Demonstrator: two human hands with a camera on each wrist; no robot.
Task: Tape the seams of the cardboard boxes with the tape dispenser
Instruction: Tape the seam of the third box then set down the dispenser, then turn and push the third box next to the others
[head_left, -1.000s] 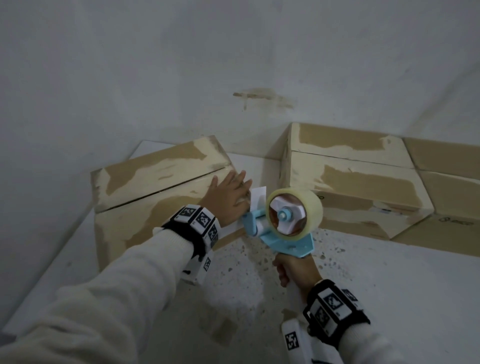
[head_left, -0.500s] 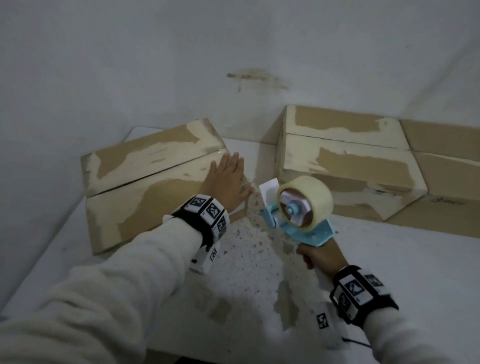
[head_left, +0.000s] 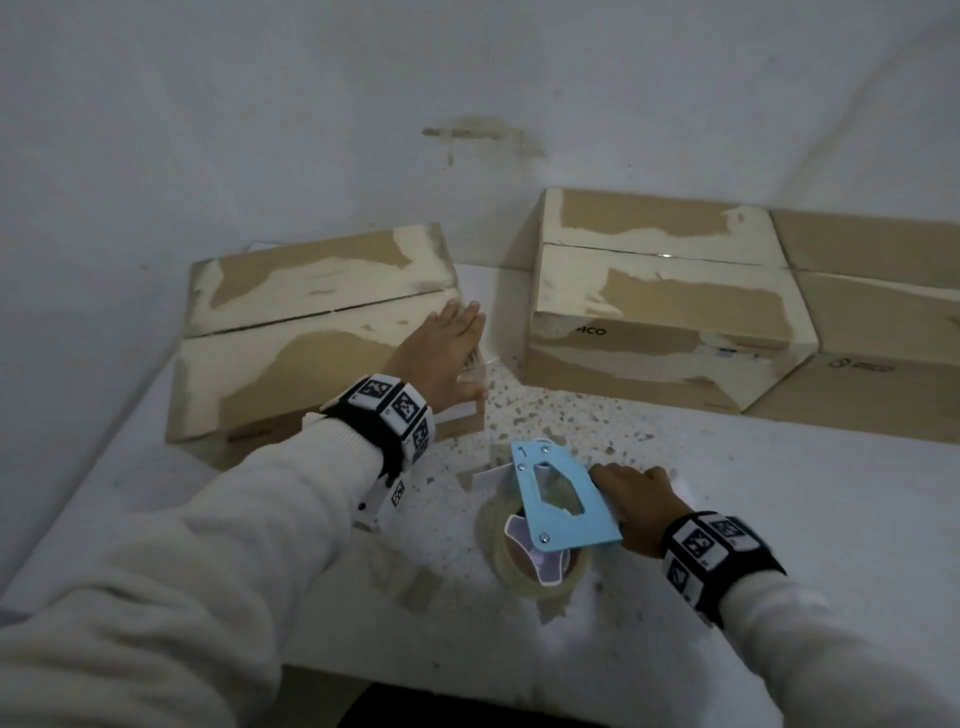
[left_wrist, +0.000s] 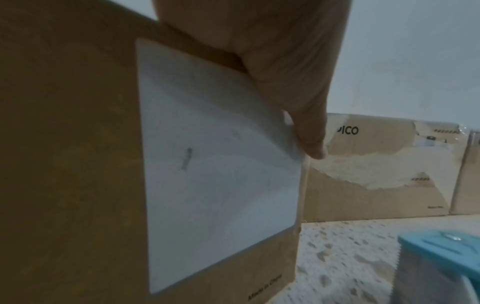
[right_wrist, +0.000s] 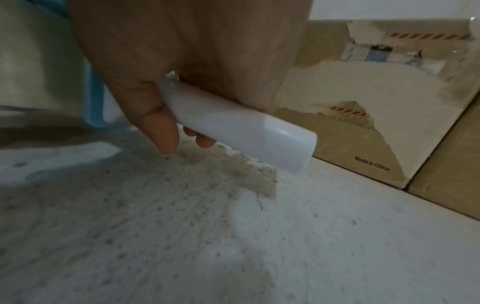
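A worn cardboard box (head_left: 311, 338) with an open seam along its top sits at the left of the table. My left hand (head_left: 452, 338) rests flat on its near right corner, fingers straight; the thumb (left_wrist: 309, 131) lies over a white label (left_wrist: 215, 164) on the box's side. My right hand (head_left: 639, 506) grips the white handle (right_wrist: 241, 127) of the blue tape dispenser (head_left: 556, 509). The dispenser is turned on its side low over the table, its tape roll (head_left: 540, 566) underneath. A second box (head_left: 665, 306) stands at the back right.
A third box (head_left: 883, 291) sits beside the second one at the far right. The white table (head_left: 779, 493) is scuffed and speckled between the boxes and the dispenser. A white wall (head_left: 311, 130) closes in behind and to the left.
My right hand drew the dispenser back from the left box toward me, lowered it and turned it on its side. The left hand stayed flat on the box.
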